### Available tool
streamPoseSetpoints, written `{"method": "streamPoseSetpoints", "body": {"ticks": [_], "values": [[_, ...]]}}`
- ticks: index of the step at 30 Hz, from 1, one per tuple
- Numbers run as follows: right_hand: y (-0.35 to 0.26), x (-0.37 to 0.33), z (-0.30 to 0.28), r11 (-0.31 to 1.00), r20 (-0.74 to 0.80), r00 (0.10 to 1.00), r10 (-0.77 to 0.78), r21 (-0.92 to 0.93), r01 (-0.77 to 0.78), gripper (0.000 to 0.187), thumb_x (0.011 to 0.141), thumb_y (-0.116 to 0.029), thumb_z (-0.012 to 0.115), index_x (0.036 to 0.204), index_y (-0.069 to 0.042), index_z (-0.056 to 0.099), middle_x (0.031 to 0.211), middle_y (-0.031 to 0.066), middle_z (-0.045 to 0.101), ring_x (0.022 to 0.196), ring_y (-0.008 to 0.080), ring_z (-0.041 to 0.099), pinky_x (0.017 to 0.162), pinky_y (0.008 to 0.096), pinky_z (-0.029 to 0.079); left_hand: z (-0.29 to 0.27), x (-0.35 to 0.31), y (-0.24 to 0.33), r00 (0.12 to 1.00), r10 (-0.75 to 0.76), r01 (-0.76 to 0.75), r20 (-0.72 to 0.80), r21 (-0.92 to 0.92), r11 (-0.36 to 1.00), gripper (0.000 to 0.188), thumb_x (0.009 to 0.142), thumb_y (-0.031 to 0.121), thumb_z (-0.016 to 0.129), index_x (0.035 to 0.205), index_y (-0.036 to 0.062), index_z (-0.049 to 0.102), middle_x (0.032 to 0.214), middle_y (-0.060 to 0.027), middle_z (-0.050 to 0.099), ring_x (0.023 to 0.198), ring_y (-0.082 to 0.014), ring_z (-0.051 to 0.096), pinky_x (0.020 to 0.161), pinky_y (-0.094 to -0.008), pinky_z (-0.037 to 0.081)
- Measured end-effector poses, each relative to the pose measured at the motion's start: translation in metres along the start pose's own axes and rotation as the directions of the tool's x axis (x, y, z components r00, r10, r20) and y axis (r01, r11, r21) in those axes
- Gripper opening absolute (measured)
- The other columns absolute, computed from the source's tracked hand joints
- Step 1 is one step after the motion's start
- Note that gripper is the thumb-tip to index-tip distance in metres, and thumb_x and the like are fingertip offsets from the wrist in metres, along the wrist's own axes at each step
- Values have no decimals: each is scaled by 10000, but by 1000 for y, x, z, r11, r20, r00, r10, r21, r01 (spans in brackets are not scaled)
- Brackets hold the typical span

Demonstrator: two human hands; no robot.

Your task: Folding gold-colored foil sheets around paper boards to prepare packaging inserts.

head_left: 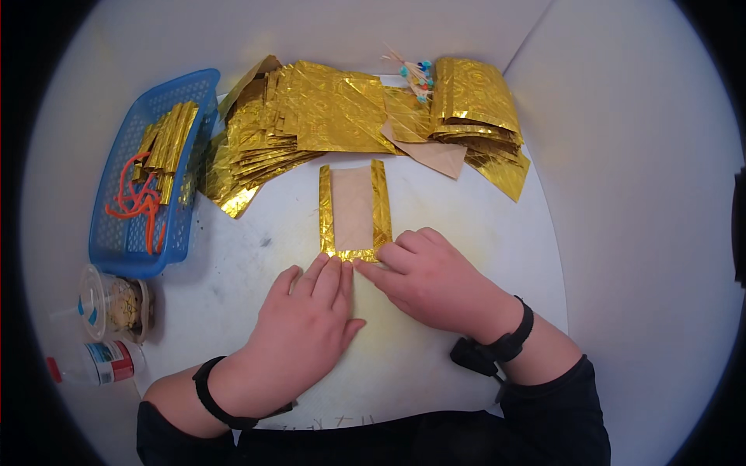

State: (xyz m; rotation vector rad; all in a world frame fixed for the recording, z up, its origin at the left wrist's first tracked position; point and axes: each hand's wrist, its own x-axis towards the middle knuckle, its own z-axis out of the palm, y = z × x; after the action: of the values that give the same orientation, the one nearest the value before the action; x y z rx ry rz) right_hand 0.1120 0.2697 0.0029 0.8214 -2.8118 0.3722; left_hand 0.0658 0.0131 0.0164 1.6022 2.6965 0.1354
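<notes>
A sheet of gold foil paper (353,210) lies on the white table in front of me. Its left, right and near edges are folded inward as gold strips over a brown paper back. My left hand (307,326) is open, its stretched fingers lying on the near folded edge with the thumb spread aside. My right hand (435,287) is closed at the near right corner. Its index finger reaches along the near fold toward the left fingertips, while the other fingers curl over the corner. The right thumb is hidden.
Stacked gold foil sheets (334,109) spread along the back, beside a thicker gold bundle (475,93) and bead-headed picks (420,78). At left stand a blue basket (203,101) with folded gold strips and orange cord, a lidded plastic cup (97,303) and a lying bottle (97,363). Pale walls enclose the table (233,256).
</notes>
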Motion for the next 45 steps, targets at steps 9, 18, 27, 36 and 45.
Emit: {"method": "streamPoseSetpoints", "body": {"ticks": [9,18,27,36,45], "values": [[2,-1,-1,998,0,999,40,38,-40,360,923,-89,750,1274,-58,827,1053,38,698,1025,248,671,917,399,538,-4,3,-5,999,17,-13,-52,73,997,716,956,384,850,1500,-43,664,1435,-176,678,1284,-284,697,1145,-481,509],[16,-2,-2,987,-111,993,37,160,-19,220,831,-22,797,1050,-15,817,1024,91,719,1016,309,702,950,446,581,-5,4,-13,998,18,-19,-52,-27,999,628,966,332,845,1464,-15,684,1425,-135,685,1295,-269,702,1169,-470,500],[22,-3,-3,980,-146,989,15,198,15,214,824,-13,812,1039,-19,813,1027,93,721,1012,322,703,940,452,581,-3,2,-14,999,13,-17,-36,-111,994,660,1003,399,819,1582,119,672,1444,-137,659,1398,-307,646,1210,-561,452],[15,-1,-5,969,-96,994,-46,236,68,277,866,-49,827,1142,-37,823,1167,91,719,1149,315,690,1048,475,552,9,6,-19,992,-28,11,-127,-134,991,612,982,388,840,1491,79,699,1494,-197,659,1483,-359,607,1253,-580,436],[13,-4,-3,941,32,995,-98,328,82,435,907,-59,834,1339,-78,784,1340,121,732,1273,351,700,1220,535,526,17,7,-18,991,-40,15,-126,-194,981,562,980,319,843,1487,111,715,1594,-274,627,1531,-460,565,1282,-589,426]]}}
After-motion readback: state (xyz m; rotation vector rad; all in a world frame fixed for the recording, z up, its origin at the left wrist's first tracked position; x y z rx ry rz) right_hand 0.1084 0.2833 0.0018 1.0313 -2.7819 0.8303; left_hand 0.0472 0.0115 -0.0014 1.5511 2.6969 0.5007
